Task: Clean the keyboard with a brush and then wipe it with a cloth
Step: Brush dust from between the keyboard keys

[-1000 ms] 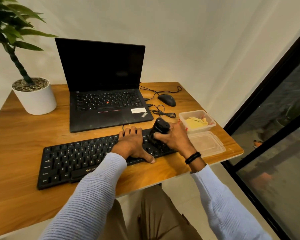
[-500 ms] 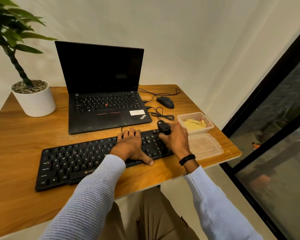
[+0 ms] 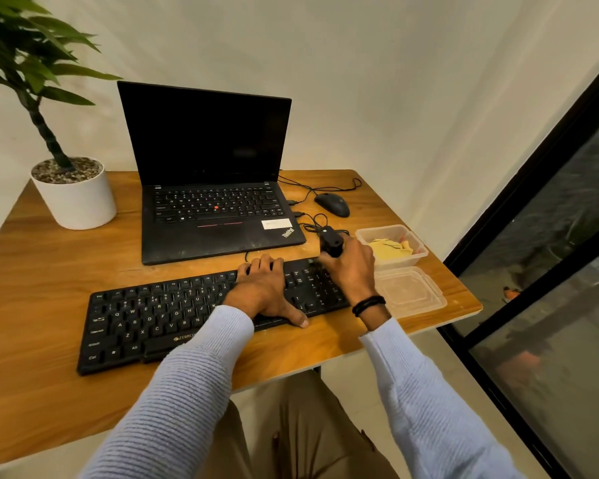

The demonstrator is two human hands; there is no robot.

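Note:
A black keyboard (image 3: 159,316) lies slantwise across the front of the wooden desk (image 3: 49,278). My left hand (image 3: 267,288) rests flat on its right-centre keys, fingers over the far edge and thumb at the near edge. My right hand (image 3: 351,267) grips a black brush (image 3: 331,242) by its handle over the keyboard's far right corner; the bristles are hidden behind the hand. A yellow cloth (image 3: 389,248) sits in a clear plastic container (image 3: 419,248) just right of that hand.
An open black laptop (image 3: 215,202) stands behind the keyboard, with a mouse (image 3: 332,204) and coiled cables to its right. The container's lid (image 3: 408,292) lies near the desk's right edge. A white potted plant (image 3: 75,195) occupies the back left corner. A dark glass door is at right.
My right hand has carried the brush from the keyboard's right keys toward its far right corner. The left hand stays on the keys. The camera has tilted slightly.

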